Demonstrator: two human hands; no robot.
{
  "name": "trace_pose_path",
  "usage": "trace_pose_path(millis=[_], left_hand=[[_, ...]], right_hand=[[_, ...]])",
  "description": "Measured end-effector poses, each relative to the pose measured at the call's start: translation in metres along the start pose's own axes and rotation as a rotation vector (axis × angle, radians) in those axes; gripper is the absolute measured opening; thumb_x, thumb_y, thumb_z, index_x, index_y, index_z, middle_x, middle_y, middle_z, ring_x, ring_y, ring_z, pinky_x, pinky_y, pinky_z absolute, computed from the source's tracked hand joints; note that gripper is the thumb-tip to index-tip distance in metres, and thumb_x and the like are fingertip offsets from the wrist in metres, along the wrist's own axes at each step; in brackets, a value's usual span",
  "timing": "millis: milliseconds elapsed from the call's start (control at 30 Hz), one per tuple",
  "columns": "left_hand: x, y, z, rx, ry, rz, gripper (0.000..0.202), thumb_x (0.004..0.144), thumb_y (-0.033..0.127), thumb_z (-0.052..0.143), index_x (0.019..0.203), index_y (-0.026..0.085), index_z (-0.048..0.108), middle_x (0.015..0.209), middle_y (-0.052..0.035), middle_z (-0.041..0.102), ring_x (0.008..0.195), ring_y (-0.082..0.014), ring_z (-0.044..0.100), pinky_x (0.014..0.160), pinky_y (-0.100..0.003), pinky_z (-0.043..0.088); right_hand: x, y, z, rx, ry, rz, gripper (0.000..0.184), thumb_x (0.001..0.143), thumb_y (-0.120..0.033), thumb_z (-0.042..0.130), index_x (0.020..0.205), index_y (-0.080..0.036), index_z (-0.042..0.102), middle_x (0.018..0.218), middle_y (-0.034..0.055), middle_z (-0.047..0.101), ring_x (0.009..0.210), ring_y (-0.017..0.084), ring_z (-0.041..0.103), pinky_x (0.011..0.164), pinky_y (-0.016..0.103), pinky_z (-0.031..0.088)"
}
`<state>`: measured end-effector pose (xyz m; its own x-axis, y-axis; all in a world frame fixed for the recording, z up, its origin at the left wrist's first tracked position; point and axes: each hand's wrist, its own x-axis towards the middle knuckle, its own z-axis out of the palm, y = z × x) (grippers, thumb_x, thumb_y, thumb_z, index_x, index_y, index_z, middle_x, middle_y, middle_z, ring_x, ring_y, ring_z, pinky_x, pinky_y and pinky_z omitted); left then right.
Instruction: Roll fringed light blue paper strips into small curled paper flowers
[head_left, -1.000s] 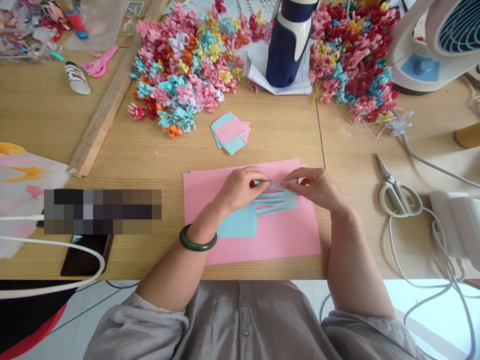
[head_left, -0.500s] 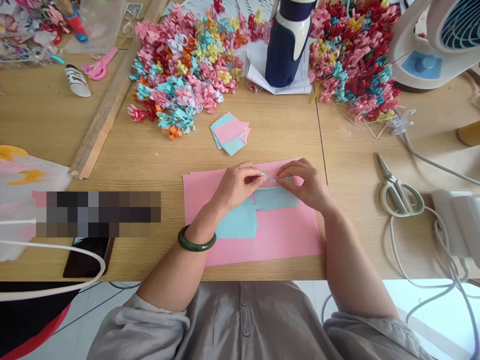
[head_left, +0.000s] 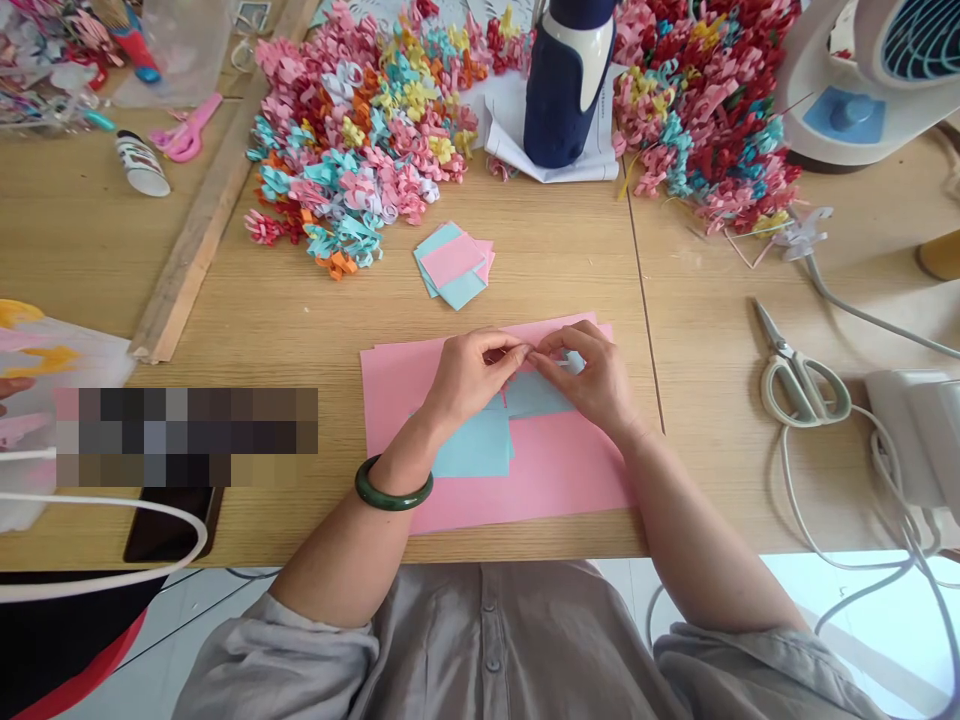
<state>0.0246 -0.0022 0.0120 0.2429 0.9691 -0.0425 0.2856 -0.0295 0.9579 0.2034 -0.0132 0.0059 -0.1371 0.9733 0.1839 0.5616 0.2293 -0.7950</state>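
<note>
My left hand [head_left: 480, 370], with a dark green bangle [head_left: 394, 485] at its wrist, is closed in a pinch. My right hand [head_left: 589, 380] pinches too, and the fingertips of both hands meet. Between them is a thin light blue paper strip, mostly hidden by the fingers. Beneath the hands lie light blue paper pieces [head_left: 472, 445], resting on large pink sheets [head_left: 562, 475]. A grey-blue paper piece [head_left: 536, 398] is partly covered by my right hand. Farther back sits a small pile of pink and blue paper cards [head_left: 454, 262].
Heaps of curled paper pieces [head_left: 360, 130] lie at the back, beside a dark blue bottle [head_left: 562, 100]. Scissors [head_left: 802, 375] and white cables are on the right, near a fan [head_left: 847, 110]. A wooden strip [head_left: 187, 240] and a phone [head_left: 169, 530] lie left. Another person's hand [head_left: 13, 388] shows at the left edge.
My right hand has moved left, so the fingertips now meet and cover the blue strip that showed between them. Another person's hand has appeared at the left edge.
</note>
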Motion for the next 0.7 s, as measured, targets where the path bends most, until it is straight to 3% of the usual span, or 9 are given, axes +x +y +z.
trace_pose_path(millis=[100,267,433,700], left_hand=[[0.0010,-0.0034,-0.0024,-0.135,-0.040,-0.104,0.027,0.083,0.039,0.067,0.084,0.014,0.076,0.065,-0.0022,0.066,0.053,-0.0111,0.058,0.052,-0.023,0.050],[0.0013,-0.0040,-0.0046,-0.198,-0.054,-0.142,0.031,0.080,0.044,0.071,0.083,0.014,0.076,0.068,-0.0030,0.067,0.059,-0.0121,0.062,0.056,-0.023,0.055],[-0.0002,-0.0003,-0.0008,-0.220,-0.046,-0.178,0.030,0.081,0.042,0.069,0.083,0.012,0.075,0.070,-0.0045,0.069,0.056,-0.0111,0.062,0.052,-0.022,0.054],[0.0010,0.0042,-0.0053,-0.488,-0.130,-0.267,0.027,0.081,0.037,0.071,0.080,0.011,0.076,0.079,-0.0084,0.074,0.061,-0.0127,0.065,0.059,-0.026,0.057]], right_hand=[[-0.0009,0.0018,0.0046,0.016,0.008,0.028,0.014,0.087,-0.033,0.067,0.077,-0.023,0.066,0.079,0.0018,0.066,0.077,0.016,0.058,0.072,0.032,0.048],[-0.0009,0.0008,0.0034,0.023,0.016,0.052,0.016,0.087,-0.032,0.067,0.075,-0.022,0.065,0.078,0.0018,0.064,0.075,0.016,0.058,0.071,0.031,0.047],[-0.0012,-0.0010,0.0033,0.028,0.009,0.047,0.019,0.086,-0.037,0.068,0.075,-0.022,0.064,0.079,0.0020,0.065,0.075,0.016,0.058,0.071,0.031,0.047],[0.0015,-0.0015,0.0011,0.126,0.009,0.131,0.034,0.086,-0.053,0.064,0.073,-0.022,0.064,0.076,0.0032,0.068,0.075,0.017,0.059,0.071,0.033,0.046]])
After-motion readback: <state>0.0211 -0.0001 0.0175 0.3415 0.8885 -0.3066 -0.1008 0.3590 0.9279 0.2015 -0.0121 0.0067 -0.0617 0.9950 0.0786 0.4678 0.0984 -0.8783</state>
